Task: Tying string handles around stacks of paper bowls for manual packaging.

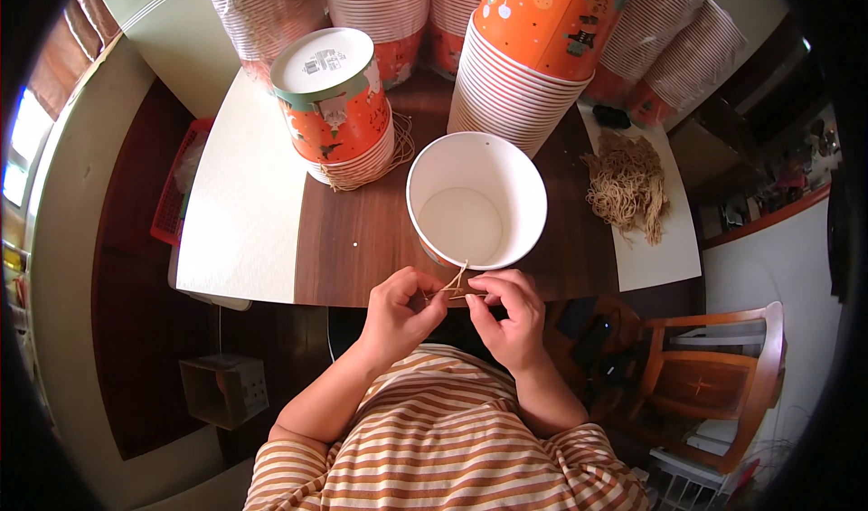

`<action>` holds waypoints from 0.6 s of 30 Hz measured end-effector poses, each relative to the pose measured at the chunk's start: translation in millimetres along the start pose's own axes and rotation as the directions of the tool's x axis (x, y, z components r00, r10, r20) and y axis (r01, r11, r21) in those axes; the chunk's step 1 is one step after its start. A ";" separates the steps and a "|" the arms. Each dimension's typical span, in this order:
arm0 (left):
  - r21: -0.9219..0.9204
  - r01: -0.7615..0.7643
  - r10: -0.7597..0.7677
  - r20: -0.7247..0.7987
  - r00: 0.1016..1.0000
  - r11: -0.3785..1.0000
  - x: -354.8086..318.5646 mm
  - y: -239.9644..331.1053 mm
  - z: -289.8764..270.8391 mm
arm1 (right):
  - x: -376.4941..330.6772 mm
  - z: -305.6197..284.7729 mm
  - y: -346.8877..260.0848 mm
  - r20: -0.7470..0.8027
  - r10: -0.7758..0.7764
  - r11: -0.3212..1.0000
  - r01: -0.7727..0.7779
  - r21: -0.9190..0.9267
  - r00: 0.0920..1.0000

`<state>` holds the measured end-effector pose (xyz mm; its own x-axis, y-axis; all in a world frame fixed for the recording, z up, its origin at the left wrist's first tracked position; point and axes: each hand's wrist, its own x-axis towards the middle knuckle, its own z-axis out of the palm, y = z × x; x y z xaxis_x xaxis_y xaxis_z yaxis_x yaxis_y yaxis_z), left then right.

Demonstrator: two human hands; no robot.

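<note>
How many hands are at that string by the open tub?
2: the left hand and the right hand, pinching the string from either side, by the near rim of the open tub. No others show.

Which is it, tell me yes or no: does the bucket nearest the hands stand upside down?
No, the bucket has its mouth up, showing its white inside.

wooden chair (710,383), right | red basket (170,194), left | box (246,386), lower left
</note>
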<state>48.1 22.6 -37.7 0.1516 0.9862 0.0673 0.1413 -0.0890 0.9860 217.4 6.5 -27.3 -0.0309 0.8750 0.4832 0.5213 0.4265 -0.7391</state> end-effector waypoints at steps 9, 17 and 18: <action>0.186 -0.186 0.190 0.001 0.982 0.965 1.2 9.0 0.2 | 11.4 2.5 -4.9 0.058 -0.270 0.924 0.276 -0.264 0.961; 0.173 -0.165 0.168 0.002 0.986 0.971 0.4 7.1 -1.6 | 10.0 4.8 -4.5 0.039 -0.275 0.932 0.277 -0.233 0.961; 0.179 -0.157 0.159 0.003 0.987 0.971 0.4 6.7 -1.8 | 9.1 4.8 -3.9 0.021 -0.267 0.936 0.264 -0.231 0.963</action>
<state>47.3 22.7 -30.8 0.1750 0.9591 0.2226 0.2883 -0.2661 0.9198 210.9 13.9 -22.3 -0.1865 0.7339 0.6532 0.6771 0.5778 -0.4558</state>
